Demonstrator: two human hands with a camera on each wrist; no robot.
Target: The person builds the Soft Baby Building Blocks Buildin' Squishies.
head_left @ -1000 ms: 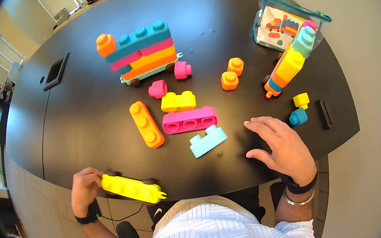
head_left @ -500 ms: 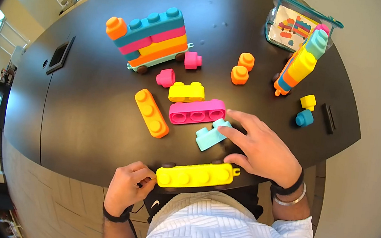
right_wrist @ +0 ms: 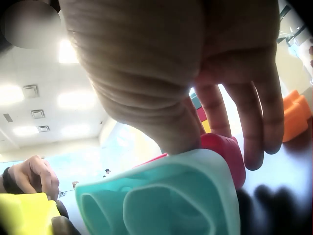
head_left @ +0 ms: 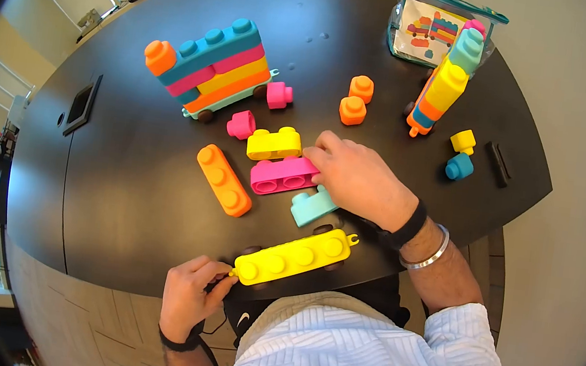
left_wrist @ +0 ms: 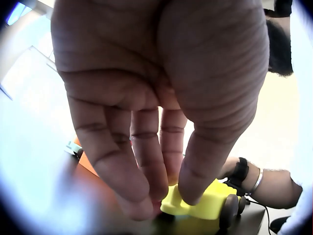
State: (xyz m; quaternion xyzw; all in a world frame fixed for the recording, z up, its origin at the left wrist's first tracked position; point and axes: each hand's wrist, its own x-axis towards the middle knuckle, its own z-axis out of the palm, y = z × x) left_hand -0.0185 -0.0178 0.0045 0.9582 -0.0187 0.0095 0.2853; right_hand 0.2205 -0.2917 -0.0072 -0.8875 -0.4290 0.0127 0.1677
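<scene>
My left hand (head_left: 190, 295) pinches the end hook of a yellow wheeled block base (head_left: 295, 258) by the table's near edge. The base's studs face up and dark wheels show at its sides; it also shows in the left wrist view below the fingertips. My right hand (head_left: 368, 181) grips the right end of a long pink building block (head_left: 275, 176), thumb on one side and fingers on the other. That end is hidden under the hand. A light-blue block (head_left: 306, 209) lies just below the hand, and a yellow block (head_left: 274, 143) sits against the pink one's far side.
An orange three-stud block (head_left: 224, 180) and a small pink block (head_left: 241, 125) lie to the left. Two built block wagons, a multicoloured one (head_left: 221, 83) and a tall yellow-topped one (head_left: 445, 88), stand farther back. Small orange blocks (head_left: 352, 110) and a clear bag (head_left: 418, 30) are beyond.
The left hand has brought the yellow base rightward over the near table edge. My right hand has moved left and forward from above the table and now holds the long pink block.
</scene>
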